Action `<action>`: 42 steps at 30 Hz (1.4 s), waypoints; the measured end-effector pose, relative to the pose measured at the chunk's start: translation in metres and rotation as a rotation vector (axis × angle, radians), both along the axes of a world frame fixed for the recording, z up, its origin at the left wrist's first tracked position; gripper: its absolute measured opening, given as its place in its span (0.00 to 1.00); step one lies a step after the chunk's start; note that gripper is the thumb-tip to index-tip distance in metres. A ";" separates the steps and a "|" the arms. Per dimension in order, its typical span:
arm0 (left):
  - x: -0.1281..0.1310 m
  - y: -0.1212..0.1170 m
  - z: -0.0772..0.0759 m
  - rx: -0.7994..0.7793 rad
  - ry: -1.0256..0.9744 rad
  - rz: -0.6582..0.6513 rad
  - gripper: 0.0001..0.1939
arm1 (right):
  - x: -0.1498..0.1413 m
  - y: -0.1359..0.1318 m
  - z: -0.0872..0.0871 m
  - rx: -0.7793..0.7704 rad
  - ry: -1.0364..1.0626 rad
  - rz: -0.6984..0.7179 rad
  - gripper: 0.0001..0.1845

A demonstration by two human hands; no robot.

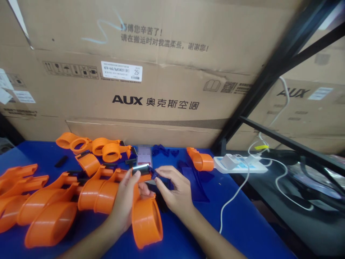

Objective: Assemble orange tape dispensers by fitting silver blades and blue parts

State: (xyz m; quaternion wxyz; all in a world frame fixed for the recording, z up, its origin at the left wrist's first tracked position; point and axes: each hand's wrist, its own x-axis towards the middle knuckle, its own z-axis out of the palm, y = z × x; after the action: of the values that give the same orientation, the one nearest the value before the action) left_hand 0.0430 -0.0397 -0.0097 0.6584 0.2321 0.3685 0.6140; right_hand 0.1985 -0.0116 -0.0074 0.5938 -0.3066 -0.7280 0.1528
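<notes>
My left hand (126, 201) is wrapped round an orange plastic housing (147, 221) with a wide oval mouth, holding it just above the blue table (237, 219). A thin metal strip (140, 168) sits at the housing's top end under my left fingertips. My right hand (174, 189) pinches a small dark blue clip (154, 175) against that same end. Both hands meet at the middle of the table.
Several more orange housings (51, 212) lie in a heap at the left, and one orange housing (201, 160) lies apart at the right. Small blue parts (161, 150) and a phone (144, 154) lie behind. A white power strip (239, 164) with cables sits right. Cardboard boxes (151, 72) wall the back.
</notes>
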 end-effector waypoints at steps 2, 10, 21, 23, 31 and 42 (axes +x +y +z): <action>0.000 -0.001 0.000 0.011 0.003 -0.001 0.19 | 0.001 -0.001 0.002 0.042 -0.041 -0.016 0.12; -0.003 -0.004 -0.001 0.031 0.043 -0.027 0.22 | 0.008 -0.002 0.004 0.144 -0.188 0.076 0.25; -0.002 -0.006 0.003 0.052 0.059 -0.047 0.16 | 0.005 -0.002 -0.003 0.166 -0.148 0.006 0.23; -0.003 -0.006 0.004 0.051 0.058 -0.050 0.15 | 0.005 -0.002 -0.001 0.173 -0.140 0.007 0.23; -0.002 -0.006 0.006 0.023 0.040 -0.045 0.18 | 0.005 -0.002 -0.003 0.211 -0.214 -0.008 0.28; -0.003 -0.004 0.004 0.031 0.025 -0.047 0.19 | 0.007 -0.003 -0.004 0.236 -0.334 -0.018 0.31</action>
State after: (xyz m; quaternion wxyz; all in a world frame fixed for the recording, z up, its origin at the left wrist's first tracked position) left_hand 0.0404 -0.0434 -0.0062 0.6642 0.2584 0.3614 0.6012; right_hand 0.2057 -0.0144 -0.0111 0.4979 -0.2623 -0.8266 0.0082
